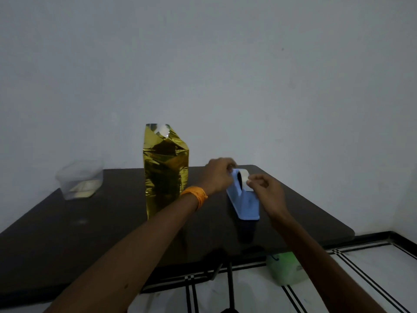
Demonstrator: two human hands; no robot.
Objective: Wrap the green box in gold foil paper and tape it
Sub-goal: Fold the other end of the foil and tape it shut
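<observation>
Tall gold-foil-wrapped box (165,172) upright on dark bench (90,222). Just right of it, light-blue plastic tape dispenser (244,202) — left grip (217,175) holds its far end, right grip (264,188) pinches white tape strip (247,177). Clear plastic tub (80,181) far left.

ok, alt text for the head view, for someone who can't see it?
Both hands work a blue tape dispenser on a dark table: the left hand grips its far end, the right hand pinches the tape end. Left of it the gold foil-wrapped box stands upright, its top unsealed.
</observation>
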